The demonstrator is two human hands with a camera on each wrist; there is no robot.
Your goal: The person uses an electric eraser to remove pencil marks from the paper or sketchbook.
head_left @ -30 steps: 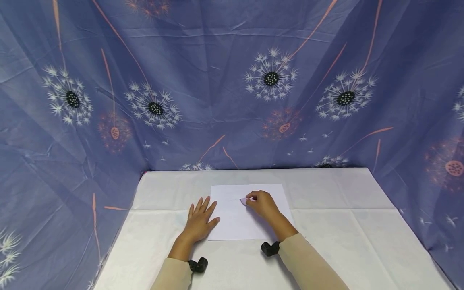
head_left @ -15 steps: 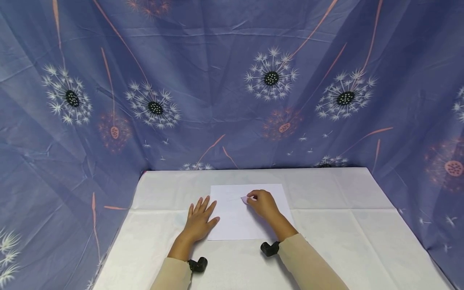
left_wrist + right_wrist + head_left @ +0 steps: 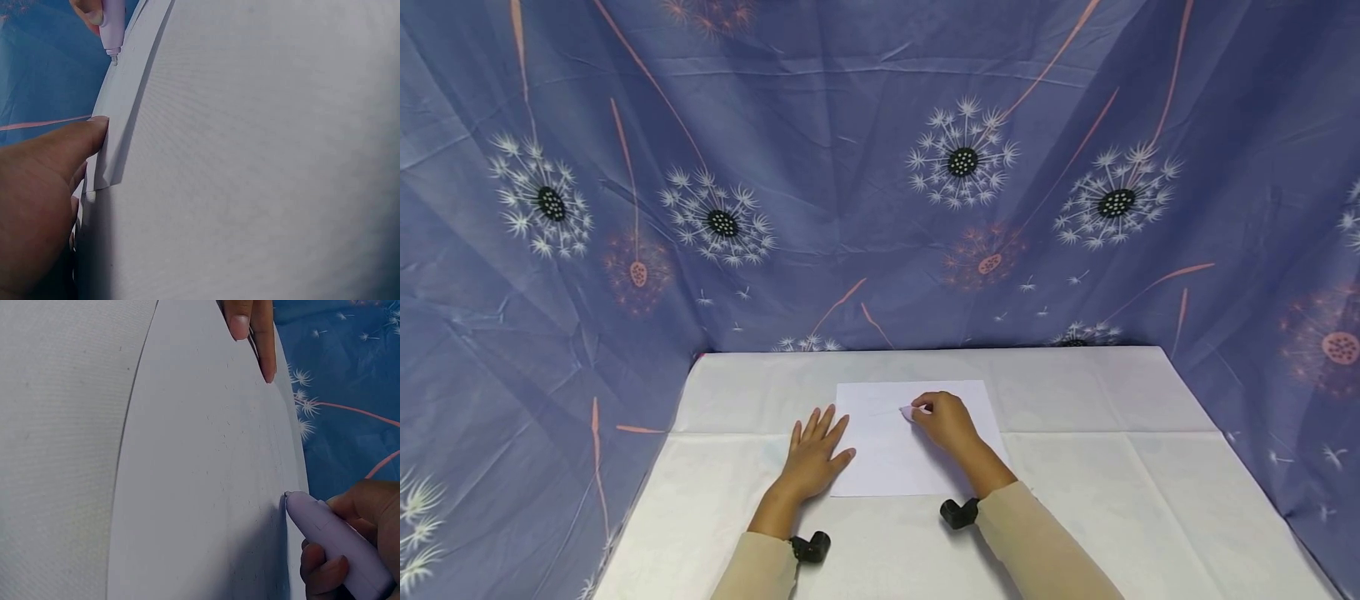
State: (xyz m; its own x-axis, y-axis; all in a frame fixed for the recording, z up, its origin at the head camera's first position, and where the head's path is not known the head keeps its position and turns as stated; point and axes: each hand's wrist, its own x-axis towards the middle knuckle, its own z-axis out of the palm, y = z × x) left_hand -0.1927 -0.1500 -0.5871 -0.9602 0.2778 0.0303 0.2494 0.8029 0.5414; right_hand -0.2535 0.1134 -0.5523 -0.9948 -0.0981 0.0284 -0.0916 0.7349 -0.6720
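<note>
A sheet of white paper (image 3: 887, 467) lies flat on the white cloth. My left hand (image 3: 812, 462) rests with fingers spread at its left edge, the thumb and fingertips over the paper. In my right hand (image 3: 947, 423) I grip a thick lavender electric eraser (image 3: 337, 540), thumb on one side and fingers curled round the other. Its short pale tip points down and left at the upper middle of the sheet, right at the surface. The left wrist view shows the eraser (image 3: 112, 28) beyond my left thumb (image 3: 81, 140). Small dark specks and faint lines mark the paper.
The white cloth (image 3: 1120, 500) covers the table, with creases running across it. Behind and at both sides hangs a blue curtain (image 3: 850, 167) printed with dandelions. Each wrist carries a small black camera (image 3: 811, 547).
The eraser and my right hand have shifted very slightly right and away. My left hand and the paper have stayed in place.
</note>
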